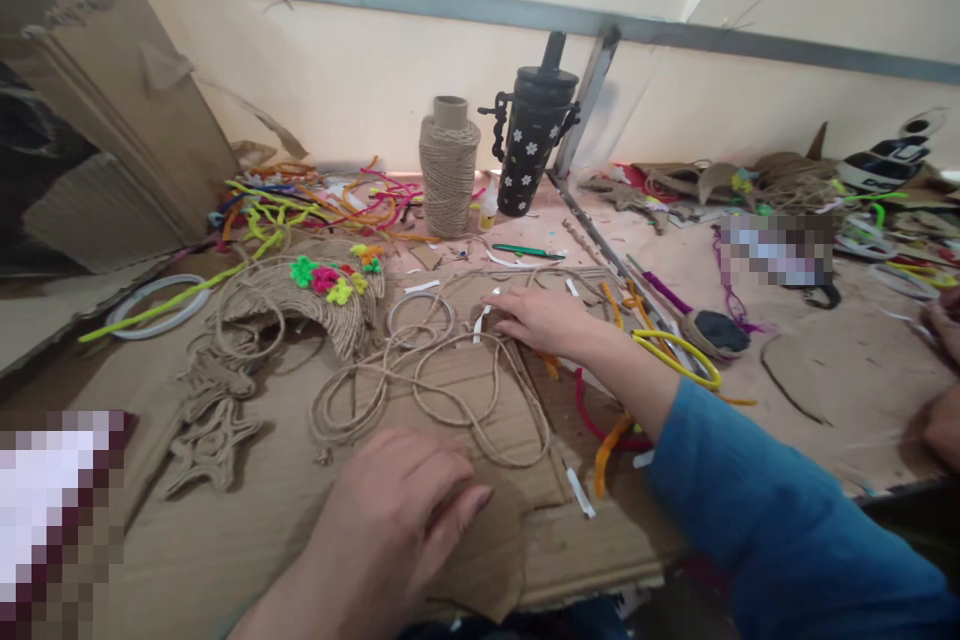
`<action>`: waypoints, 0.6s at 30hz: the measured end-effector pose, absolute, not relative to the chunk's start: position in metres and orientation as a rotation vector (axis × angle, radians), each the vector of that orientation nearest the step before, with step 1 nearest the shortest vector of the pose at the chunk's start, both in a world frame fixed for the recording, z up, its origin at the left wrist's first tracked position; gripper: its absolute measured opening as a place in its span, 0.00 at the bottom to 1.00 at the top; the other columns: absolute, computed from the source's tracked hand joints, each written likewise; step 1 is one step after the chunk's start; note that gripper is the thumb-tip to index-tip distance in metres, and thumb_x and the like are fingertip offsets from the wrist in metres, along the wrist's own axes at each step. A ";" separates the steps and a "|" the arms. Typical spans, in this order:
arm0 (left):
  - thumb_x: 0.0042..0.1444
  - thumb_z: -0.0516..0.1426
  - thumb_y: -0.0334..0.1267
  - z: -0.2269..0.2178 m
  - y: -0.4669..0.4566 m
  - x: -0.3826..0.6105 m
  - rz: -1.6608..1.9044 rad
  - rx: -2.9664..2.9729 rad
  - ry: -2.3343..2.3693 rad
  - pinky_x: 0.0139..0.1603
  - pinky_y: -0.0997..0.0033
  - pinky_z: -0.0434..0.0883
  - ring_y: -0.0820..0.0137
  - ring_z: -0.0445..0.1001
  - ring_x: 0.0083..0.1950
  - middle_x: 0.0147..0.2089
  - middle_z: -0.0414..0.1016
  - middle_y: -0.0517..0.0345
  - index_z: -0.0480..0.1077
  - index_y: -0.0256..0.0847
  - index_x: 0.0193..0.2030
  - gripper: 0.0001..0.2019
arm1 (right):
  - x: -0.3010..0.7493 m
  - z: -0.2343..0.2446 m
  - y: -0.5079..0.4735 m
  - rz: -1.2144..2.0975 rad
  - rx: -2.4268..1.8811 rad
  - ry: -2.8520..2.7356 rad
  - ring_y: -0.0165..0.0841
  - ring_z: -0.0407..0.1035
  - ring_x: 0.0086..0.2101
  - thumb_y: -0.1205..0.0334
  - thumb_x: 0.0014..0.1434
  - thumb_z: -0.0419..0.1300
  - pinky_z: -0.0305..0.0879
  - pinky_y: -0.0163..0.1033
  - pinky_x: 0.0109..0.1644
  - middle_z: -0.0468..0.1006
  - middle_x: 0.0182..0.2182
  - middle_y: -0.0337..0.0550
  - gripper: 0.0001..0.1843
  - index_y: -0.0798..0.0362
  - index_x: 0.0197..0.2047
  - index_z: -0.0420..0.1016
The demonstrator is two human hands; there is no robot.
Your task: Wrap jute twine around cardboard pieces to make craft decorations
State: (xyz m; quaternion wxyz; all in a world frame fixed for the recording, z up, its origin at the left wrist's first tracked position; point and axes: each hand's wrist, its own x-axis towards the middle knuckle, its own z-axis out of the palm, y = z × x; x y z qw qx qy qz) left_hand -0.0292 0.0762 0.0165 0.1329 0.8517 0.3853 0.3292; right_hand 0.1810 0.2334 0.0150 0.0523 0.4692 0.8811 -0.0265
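Note:
My right hand [544,320], in a blue sleeve, reaches over the cardboard with its fingertips closed at a small white strip [481,318]. Just left of it, a long tan jute cord [450,400] lies in loose loops across the cardboard. A clear ring [421,318] sits beneath part of the cord. Nearer to me, my left hand [405,500] hovers with loosely curled fingers and the thumb apart; no object shows in it. Below that hand is a pointed brown cardboard piece [487,560]. At left lie a cord-covered crescent [300,295] with bright flowers and a cord star [217,445].
A twine spool [450,170], a small glue bottle [488,205] and a black flowered tumbler [529,140] stand at the back. Coloured pipe cleaners [300,205] are heaped back left. A green-handled tool [529,251] lies in front of the tumbler. Another person's hand [943,320] shows at right.

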 end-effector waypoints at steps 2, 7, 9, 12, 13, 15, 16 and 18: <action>0.57 0.56 0.31 0.017 0.076 -0.029 0.952 2.476 1.120 0.33 0.66 0.71 0.67 0.75 0.32 0.32 0.78 0.60 0.69 0.41 0.35 0.02 | 0.180 0.015 0.233 -0.084 1.416 2.670 0.40 0.71 0.47 0.57 0.64 0.50 0.66 0.39 0.44 0.75 0.51 0.44 0.19 0.46 0.57 0.67; 0.58 0.55 0.31 0.016 0.077 -0.029 0.935 2.490 1.132 0.33 0.65 0.71 0.67 0.76 0.32 0.31 0.78 0.60 0.69 0.41 0.34 0.03 | 0.173 0.017 0.230 -0.053 1.466 2.631 0.42 0.74 0.43 0.61 0.64 0.49 0.65 0.39 0.40 0.79 0.44 0.49 0.14 0.54 0.46 0.74; 0.58 0.55 0.31 0.015 0.077 -0.029 0.931 2.493 1.131 0.33 0.65 0.71 0.66 0.76 0.32 0.32 0.78 0.60 0.69 0.41 0.35 0.02 | 0.172 0.018 0.229 -0.052 1.478 2.625 0.42 0.74 0.42 0.62 0.64 0.49 0.65 0.39 0.40 0.79 0.42 0.51 0.14 0.55 0.42 0.75; 0.58 0.55 0.31 0.015 0.077 -0.030 0.925 2.485 1.137 0.33 0.65 0.71 0.67 0.76 0.32 0.32 0.78 0.60 0.69 0.42 0.35 0.02 | 0.175 0.019 0.231 -0.076 1.499 2.628 0.41 0.73 0.42 0.62 0.63 0.49 0.64 0.38 0.41 0.80 0.42 0.49 0.13 0.55 0.41 0.75; 0.58 0.56 0.32 0.015 0.077 -0.030 0.926 2.483 1.139 0.33 0.65 0.71 0.67 0.76 0.32 0.32 0.78 0.60 0.69 0.42 0.35 0.02 | 0.177 0.020 0.232 -0.090 1.506 2.631 0.40 0.73 0.43 0.62 0.63 0.50 0.64 0.37 0.41 0.80 0.42 0.48 0.13 0.54 0.41 0.75; 0.58 0.56 0.32 0.016 0.077 -0.030 0.926 2.482 1.142 0.32 0.64 0.72 0.66 0.76 0.32 0.31 0.78 0.60 0.69 0.41 0.35 0.02 | 0.180 0.020 0.234 -0.121 1.514 2.637 0.37 0.73 0.43 0.62 0.63 0.50 0.63 0.35 0.40 0.80 0.41 0.45 0.13 0.53 0.42 0.76; 0.58 0.56 0.32 0.016 0.077 -0.030 0.924 2.484 1.142 0.32 0.65 0.72 0.66 0.76 0.31 0.31 0.78 0.60 0.69 0.41 0.34 0.02 | 0.181 0.021 0.234 -0.137 1.513 2.640 0.36 0.73 0.42 0.62 0.64 0.50 0.63 0.34 0.40 0.80 0.41 0.44 0.13 0.52 0.42 0.76; 0.58 0.55 0.32 0.017 0.076 -0.030 0.926 2.489 1.143 0.32 0.65 0.72 0.67 0.76 0.31 0.30 0.78 0.60 0.69 0.41 0.34 0.03 | 0.180 0.022 0.233 -0.161 1.501 2.644 0.34 0.73 0.41 0.60 0.64 0.51 0.63 0.33 0.38 0.80 0.41 0.41 0.12 0.50 0.42 0.76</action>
